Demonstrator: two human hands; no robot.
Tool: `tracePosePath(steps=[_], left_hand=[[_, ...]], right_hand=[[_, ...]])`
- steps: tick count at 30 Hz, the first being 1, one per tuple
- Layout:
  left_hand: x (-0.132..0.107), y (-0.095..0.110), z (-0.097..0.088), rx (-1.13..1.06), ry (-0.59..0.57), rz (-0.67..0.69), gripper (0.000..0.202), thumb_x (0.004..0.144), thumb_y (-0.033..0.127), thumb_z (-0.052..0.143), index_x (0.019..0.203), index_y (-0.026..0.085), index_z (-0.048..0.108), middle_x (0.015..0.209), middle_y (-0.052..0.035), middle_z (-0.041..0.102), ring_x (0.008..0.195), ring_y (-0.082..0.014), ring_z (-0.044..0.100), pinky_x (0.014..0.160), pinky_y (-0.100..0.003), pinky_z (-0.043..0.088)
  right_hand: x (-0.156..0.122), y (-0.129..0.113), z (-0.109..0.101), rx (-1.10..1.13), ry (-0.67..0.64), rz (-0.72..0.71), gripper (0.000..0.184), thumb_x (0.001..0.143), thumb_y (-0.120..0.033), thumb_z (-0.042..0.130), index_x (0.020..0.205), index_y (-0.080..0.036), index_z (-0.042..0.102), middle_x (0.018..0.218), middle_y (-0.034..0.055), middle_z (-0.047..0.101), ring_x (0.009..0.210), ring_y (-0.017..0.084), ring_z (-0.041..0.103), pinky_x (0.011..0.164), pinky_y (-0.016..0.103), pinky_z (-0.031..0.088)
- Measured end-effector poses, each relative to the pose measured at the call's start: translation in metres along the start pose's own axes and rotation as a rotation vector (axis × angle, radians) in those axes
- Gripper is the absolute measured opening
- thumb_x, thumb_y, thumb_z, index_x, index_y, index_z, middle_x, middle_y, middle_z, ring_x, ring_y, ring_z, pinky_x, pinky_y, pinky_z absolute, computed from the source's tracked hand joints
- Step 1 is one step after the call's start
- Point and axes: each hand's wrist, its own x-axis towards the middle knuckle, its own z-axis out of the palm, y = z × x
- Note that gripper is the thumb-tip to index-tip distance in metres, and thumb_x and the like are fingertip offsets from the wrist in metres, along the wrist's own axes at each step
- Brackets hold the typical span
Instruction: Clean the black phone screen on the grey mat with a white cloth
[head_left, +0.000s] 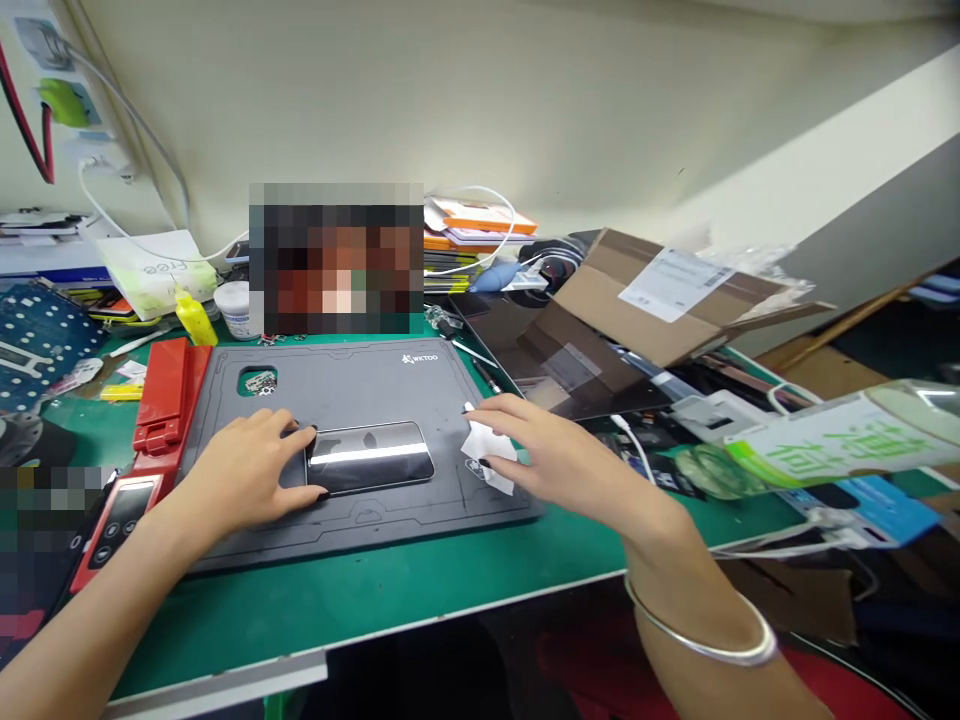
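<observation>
A smartphone [371, 458] lies screen up on a dark grey work mat [405, 385], with bright reflections across its glossy face. My left hand [247, 465] grips its left end, fingertips at the upper edge and thumb by the lower corner. To the right of the phone, my right hand [551, 450] has thumb and fingers on a crumpled white wipe [487, 450], which touches the mat. The wipe is partly covered by these fingers. A silver bangle is on my right wrist.
Left of the mat stands a red device [161, 395] with a small screen. Behind are a yellow bottle [196, 320] and a white tub [236, 308]. A dark glossy panel [540, 350], an open cardboard box [637, 290] and a plastic bottle [832, 435] crowd the right.
</observation>
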Motion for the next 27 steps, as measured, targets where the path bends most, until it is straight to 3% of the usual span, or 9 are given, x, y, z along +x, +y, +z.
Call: tracePosePath(steps=[5,8,11,14,17,23,25,27], left_hand=[[0.0,0.0,0.0,-0.005,-0.004,0.0,0.056,0.083,0.055,0.058,0.127,0.019,0.06,0.112,-0.0129,0.061,0.101,-0.0319,0.059,0.084,-0.044,0.049],[0.0,-0.001,-0.001,-0.015,-0.012,-0.006,0.057,0.083,0.055,0.059,0.127,0.019,0.06,0.112,-0.0128,0.061,0.101,-0.0317,0.059,0.085,-0.044,0.049],[-0.002,-0.001,-0.002,-0.015,-0.016,-0.014,0.056,0.083,0.054,0.06,0.126,0.019,0.06,0.113,-0.0128,0.061,0.102,-0.0319,0.059,0.085,-0.044,0.049],[-0.002,-0.001,-0.003,-0.02,-0.004,-0.01,0.055,0.083,0.054,0.06,0.126,0.019,0.06,0.114,-0.0127,0.061,0.103,-0.0319,0.059,0.085,-0.044,0.049],[-0.002,0.0,-0.003,-0.016,0.004,-0.005,0.056,0.083,0.054,0.059,0.126,0.019,0.06,0.115,-0.0129,0.061,0.103,-0.0317,0.059,0.085,-0.043,0.049],[-0.002,0.0,-0.003,-0.016,-0.001,-0.005,0.062,0.08,0.055,0.061,0.128,0.016,0.057,0.114,-0.0138,0.061,0.102,-0.0323,0.059,0.085,-0.044,0.048],[-0.002,0.0,-0.003,-0.015,-0.001,0.001,0.063,0.078,0.055,0.063,0.128,0.016,0.057,0.115,-0.014,0.061,0.102,-0.0327,0.059,0.085,-0.044,0.048],[-0.002,-0.001,-0.003,-0.02,-0.001,0.001,0.065,0.076,0.055,0.065,0.128,0.016,0.056,0.115,-0.0139,0.061,0.103,-0.0327,0.059,0.086,-0.043,0.047]], right_hand=[[-0.018,0.002,0.017,-0.124,-0.033,0.096,0.026,0.089,-0.016,0.039,0.097,-0.018,0.064,0.096,0.0099,0.065,0.086,0.025,0.063,0.07,0.038,0.053],[-0.016,0.0,0.018,-0.115,-0.009,0.103,0.023,0.09,-0.017,0.04,0.085,-0.019,0.062,0.086,0.0072,0.065,0.082,0.023,0.062,0.07,0.036,0.051],[-0.015,-0.001,0.015,-0.091,0.029,0.097,0.023,0.091,-0.016,0.039,0.087,-0.02,0.061,0.09,0.0068,0.065,0.086,0.022,0.062,0.074,0.034,0.051],[-0.015,-0.002,0.012,-0.047,0.075,0.084,0.022,0.091,-0.019,0.041,0.101,-0.02,0.061,0.106,0.0087,0.065,0.097,0.022,0.062,0.078,0.034,0.051],[-0.015,-0.004,0.014,-0.086,0.039,0.069,0.026,0.087,-0.018,0.047,0.109,-0.02,0.061,0.114,0.0101,0.063,0.101,0.024,0.062,0.076,0.034,0.051],[-0.005,-0.009,0.011,-0.129,0.053,0.075,0.017,0.081,-0.009,0.048,0.074,-0.021,0.059,0.074,0.0021,0.065,0.068,0.018,0.062,0.059,0.028,0.046],[0.0,-0.015,0.001,-0.11,0.207,0.086,0.016,0.084,-0.012,0.048,0.077,-0.021,0.06,0.078,0.0019,0.066,0.071,0.018,0.063,0.062,0.029,0.046],[0.006,-0.026,-0.007,-0.067,0.628,0.112,0.011,0.087,-0.017,0.051,0.083,-0.021,0.06,0.084,0.0031,0.067,0.077,0.019,0.063,0.069,0.032,0.049]])
